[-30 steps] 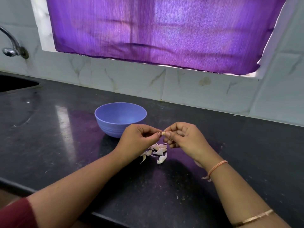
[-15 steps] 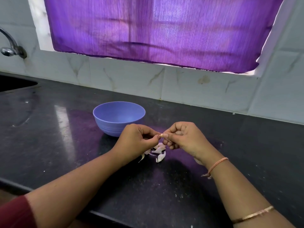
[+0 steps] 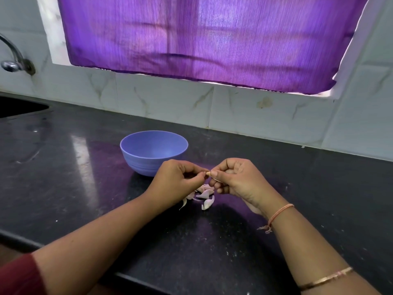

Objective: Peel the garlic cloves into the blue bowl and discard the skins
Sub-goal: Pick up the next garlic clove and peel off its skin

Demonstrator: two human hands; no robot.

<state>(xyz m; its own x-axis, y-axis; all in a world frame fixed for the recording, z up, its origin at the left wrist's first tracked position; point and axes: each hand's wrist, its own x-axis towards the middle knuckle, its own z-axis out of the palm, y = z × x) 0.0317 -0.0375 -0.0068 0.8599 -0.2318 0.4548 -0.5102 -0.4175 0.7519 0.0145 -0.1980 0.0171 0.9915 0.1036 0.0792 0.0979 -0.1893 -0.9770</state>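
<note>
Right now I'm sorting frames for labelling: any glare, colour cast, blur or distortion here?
Head view: backlight through the purple curtain casts purple on the countertop around the garlic skins; a white glare streak lies left of the blue bowl; window frame sides lean from lens distortion; the garlic clove between left hand and right hand is tiny, slightly soft.

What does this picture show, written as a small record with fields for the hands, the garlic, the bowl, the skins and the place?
left hand: pinches the garlic clove at its fingertips
right hand: pinches the same clove from the other side
blue bowl: upright on the counter, just behind the hands; no cloves visible inside
skins: small loose pile on the counter, under the hands
place: dark counter, purple curtain above, tap at far left
</note>
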